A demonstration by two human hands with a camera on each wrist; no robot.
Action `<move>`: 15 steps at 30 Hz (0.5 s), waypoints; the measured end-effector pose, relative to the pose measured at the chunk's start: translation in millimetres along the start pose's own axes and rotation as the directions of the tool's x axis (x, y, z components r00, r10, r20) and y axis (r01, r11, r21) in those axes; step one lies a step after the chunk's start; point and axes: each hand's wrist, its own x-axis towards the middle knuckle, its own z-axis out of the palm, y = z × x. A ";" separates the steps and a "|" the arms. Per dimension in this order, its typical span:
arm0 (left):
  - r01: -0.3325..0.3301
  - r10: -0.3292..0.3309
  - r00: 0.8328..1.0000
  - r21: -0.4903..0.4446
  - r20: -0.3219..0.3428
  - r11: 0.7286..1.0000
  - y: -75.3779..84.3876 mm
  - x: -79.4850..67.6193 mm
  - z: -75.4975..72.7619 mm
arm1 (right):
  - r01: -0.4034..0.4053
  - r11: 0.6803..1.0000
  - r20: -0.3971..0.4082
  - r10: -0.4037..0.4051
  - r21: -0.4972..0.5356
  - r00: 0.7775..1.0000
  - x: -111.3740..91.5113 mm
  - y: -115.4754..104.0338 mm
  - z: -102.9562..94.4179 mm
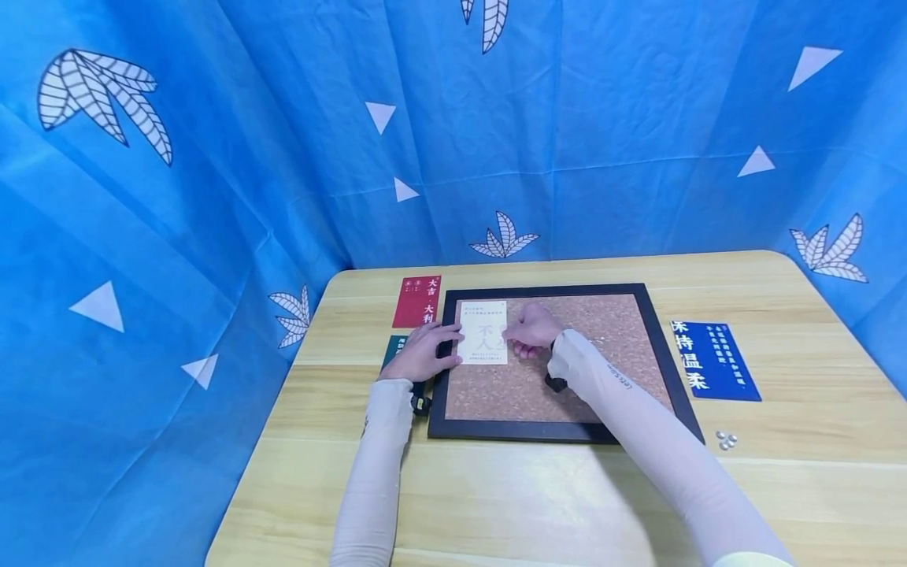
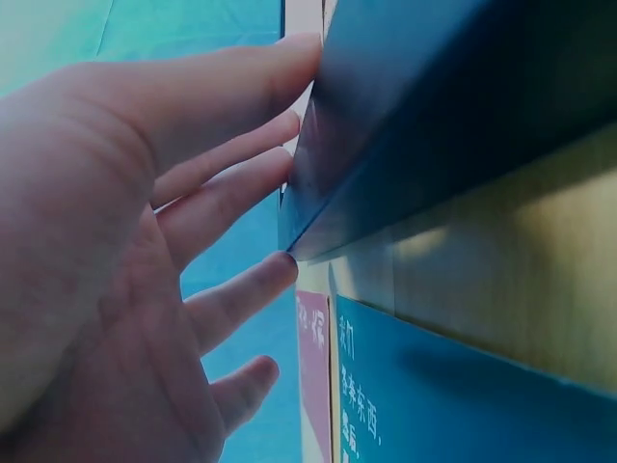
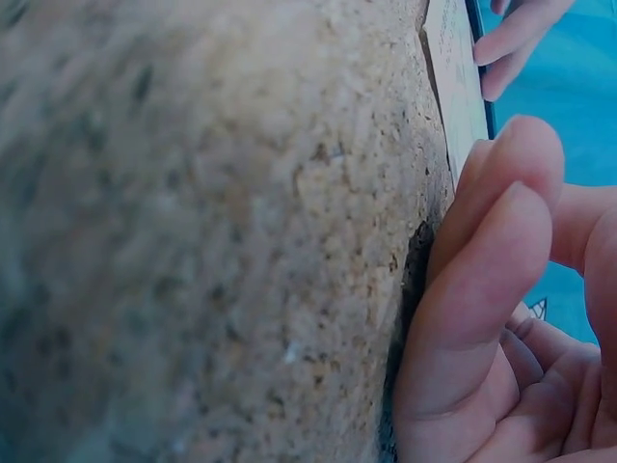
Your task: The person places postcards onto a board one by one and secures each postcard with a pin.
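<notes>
A cream-white card (image 1: 485, 332) with printed characters lies on a cork board (image 1: 496, 398) near its upper left, inside the board's dark frame (image 1: 517, 431). From the left, my left hand (image 1: 423, 352) reaches over the frame, its fingers spread and fairly straight, fingertips at the card's left edge. In the left wrist view the same hand (image 2: 145, 231) shows an uncurled palm beside the frame's side (image 2: 386, 125). My right hand (image 1: 536, 327) rests low over the cork with fingers curled, pinching the card's right edge. Close up, the right hand (image 3: 492, 309) partly hides the card (image 3: 455, 77).
A red card (image 1: 416, 302) and a dark green card (image 1: 394, 346) lie left of the board, the green one partly under my left arm. To the right are a blue card (image 1: 721, 361) and several small silvery pieces (image 1: 726, 440). Blue curtain (image 1: 453, 157) hangs behind the table.
</notes>
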 end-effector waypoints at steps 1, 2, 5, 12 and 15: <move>-0.001 0.001 1.000 0.001 0.000 1.000 -0.3 -0.1 0.5 | 0.004 1.000 0.002 -0.004 0.001 1.000 -0.7 -0.1 -0.1; -0.004 0.004 1.000 0.001 -0.002 1.000 -0.6 0.0 1.0 | 0.009 1.000 0.003 -0.009 0.003 1.000 -1.2 0.0 -0.3; -0.014 0.014 1.000 0.001 -0.011 1.000 -1.1 0.0 1.9 | 0.011 1.000 0.001 -0.011 0.006 1.000 -1.6 0.3 -0.5; -0.023 0.023 0.999 0.007 -0.028 1.000 -2.4 0.7 3.6 | 0.000 1.000 0.007 0.000 0.024 1.000 1.7 2.6 -0.5; -0.023 0.023 0.999 0.003 -0.028 1.000 -2.5 0.7 3.5 | 0.007 0.999 0.019 -0.008 0.043 1.000 0.7 4.1 -2.0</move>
